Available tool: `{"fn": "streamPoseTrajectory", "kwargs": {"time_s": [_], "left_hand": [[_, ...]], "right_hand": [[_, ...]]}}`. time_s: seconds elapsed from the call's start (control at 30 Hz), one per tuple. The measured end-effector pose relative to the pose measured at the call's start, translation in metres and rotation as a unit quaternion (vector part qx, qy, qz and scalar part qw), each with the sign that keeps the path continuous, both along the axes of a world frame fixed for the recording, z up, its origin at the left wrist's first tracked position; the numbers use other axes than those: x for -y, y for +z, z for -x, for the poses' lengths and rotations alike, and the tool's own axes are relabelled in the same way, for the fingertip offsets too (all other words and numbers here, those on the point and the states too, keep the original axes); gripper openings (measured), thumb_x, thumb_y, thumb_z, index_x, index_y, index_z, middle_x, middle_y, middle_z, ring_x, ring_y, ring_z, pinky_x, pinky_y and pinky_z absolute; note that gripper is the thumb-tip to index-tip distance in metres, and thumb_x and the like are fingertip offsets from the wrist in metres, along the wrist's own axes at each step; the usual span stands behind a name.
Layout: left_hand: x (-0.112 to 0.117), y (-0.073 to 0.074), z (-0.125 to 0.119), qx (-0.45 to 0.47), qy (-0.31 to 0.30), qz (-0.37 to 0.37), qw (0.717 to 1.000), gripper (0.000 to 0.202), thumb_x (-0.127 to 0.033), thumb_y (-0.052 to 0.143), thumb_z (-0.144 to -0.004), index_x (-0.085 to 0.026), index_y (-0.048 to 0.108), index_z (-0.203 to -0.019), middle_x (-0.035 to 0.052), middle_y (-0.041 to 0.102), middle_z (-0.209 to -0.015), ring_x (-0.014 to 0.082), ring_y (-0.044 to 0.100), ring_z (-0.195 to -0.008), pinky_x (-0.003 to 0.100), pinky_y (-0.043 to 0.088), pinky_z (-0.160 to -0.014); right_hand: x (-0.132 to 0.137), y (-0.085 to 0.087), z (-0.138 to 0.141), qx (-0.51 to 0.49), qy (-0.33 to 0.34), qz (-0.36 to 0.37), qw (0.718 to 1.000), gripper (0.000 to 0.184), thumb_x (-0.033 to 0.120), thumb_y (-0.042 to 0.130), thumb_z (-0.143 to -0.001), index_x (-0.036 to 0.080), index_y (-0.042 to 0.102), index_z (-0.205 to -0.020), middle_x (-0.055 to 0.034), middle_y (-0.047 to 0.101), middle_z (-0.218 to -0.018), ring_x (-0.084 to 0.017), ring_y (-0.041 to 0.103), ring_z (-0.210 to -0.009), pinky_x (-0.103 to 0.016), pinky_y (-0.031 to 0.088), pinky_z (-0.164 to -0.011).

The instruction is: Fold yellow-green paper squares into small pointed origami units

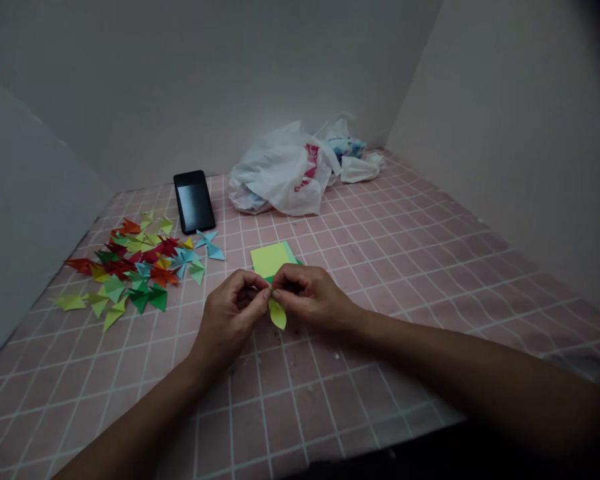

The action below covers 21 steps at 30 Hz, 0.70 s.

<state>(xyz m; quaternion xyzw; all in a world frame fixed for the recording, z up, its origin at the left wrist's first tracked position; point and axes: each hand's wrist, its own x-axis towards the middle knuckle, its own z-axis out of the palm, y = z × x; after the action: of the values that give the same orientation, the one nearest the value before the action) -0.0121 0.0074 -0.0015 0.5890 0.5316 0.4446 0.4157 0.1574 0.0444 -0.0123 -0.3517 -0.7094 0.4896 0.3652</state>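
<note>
Between both hands is a small folded piece of yellow-green paper (278,315), its wider end hanging down toward me. My left hand (237,308) pinches its top from the left with thumb and forefinger. From the other side my right hand (313,297) pinches the same spot, fingertips almost touching the left ones. The fingers hide the paper's upper part. Just beyond my hands lies a stack of square paper sheets (269,259), yellow on top with green sheets showing beneath.
A heap of folded paper pieces (145,257) in red, orange, yellow, green and blue spreads at the left. Behind it a black phone (194,203) leans or lies near the wall. White plastic bags (280,167) sit at the back on the pink checked cloth (390,267). Walls enclose the sides.
</note>
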Motion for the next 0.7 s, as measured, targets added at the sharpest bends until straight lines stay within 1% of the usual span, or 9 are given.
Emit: {"fn": "streamPoseTrajectory", "kwargs": {"time_s": [0.2, 0.37, 0.5, 0.6, 0.7], "left_hand": [[-0.0010, -0.0027, 0.0020, -0.032, -0.013, -0.019, 0.999, 0.007, -0.026, 0.065, -0.085, -0.019, 0.063, -0.084, -0.0004, 0.061, -0.075, 0.0126, 0.058, -0.065, 0.024, 0.047, -0.060], [0.0000, -0.0037, 0.0040, -0.051, -0.020, -0.036, 0.998, 0.007, -0.027, 0.062, -0.089, -0.019, 0.063, -0.088, -0.0004, 0.060, -0.077, 0.0129, 0.058, -0.065, 0.025, 0.048, -0.061], [0.0003, -0.0034, 0.0048, -0.058, -0.021, -0.031, 0.998, 0.008, -0.027, 0.062, -0.089, -0.019, 0.063, -0.087, -0.0015, 0.059, -0.073, 0.0127, 0.058, -0.062, 0.025, 0.047, -0.059], [0.0003, -0.0031, 0.0041, -0.040, -0.016, -0.020, 0.999, 0.010, -0.029, 0.063, -0.089, -0.019, 0.063, -0.087, -0.0012, 0.062, -0.074, 0.0130, 0.059, -0.063, 0.024, 0.048, -0.059], [0.0002, -0.0018, 0.0024, -0.014, -0.010, -0.004, 1.000, 0.012, -0.030, 0.063, -0.088, -0.019, 0.063, -0.086, -0.0013, 0.062, -0.071, 0.0132, 0.060, -0.061, 0.025, 0.049, -0.058]], "right_hand": [[0.0000, 0.0010, -0.0003, 0.015, -0.003, -0.006, 1.000, 0.009, 0.016, 0.057, -0.081, 0.017, 0.058, -0.072, 0.0008, 0.057, -0.069, -0.011, 0.051, -0.064, -0.026, 0.037, -0.059], [-0.0004, 0.0002, -0.0002, 0.018, 0.000, -0.041, 0.999, 0.012, 0.014, 0.057, -0.081, 0.017, 0.057, -0.070, 0.0009, 0.056, -0.069, -0.011, 0.051, -0.064, -0.025, 0.037, -0.060], [-0.0015, -0.0013, 0.0004, 0.013, 0.004, -0.017, 1.000, 0.010, 0.016, 0.058, -0.082, 0.017, 0.059, -0.072, 0.0012, 0.057, -0.068, -0.011, 0.051, -0.064, -0.025, 0.038, -0.060], [-0.0023, -0.0006, 0.0003, 0.007, 0.012, -0.003, 1.000, 0.008, 0.017, 0.057, -0.082, 0.017, 0.061, -0.074, 0.0003, 0.061, -0.071, -0.012, 0.054, -0.068, -0.025, 0.040, -0.063], [-0.0018, 0.0011, 0.0001, -0.009, 0.017, 0.028, 0.999, 0.008, 0.018, 0.056, -0.082, 0.017, 0.061, -0.075, -0.0007, 0.062, -0.074, -0.013, 0.056, -0.071, -0.025, 0.042, -0.065]]}}
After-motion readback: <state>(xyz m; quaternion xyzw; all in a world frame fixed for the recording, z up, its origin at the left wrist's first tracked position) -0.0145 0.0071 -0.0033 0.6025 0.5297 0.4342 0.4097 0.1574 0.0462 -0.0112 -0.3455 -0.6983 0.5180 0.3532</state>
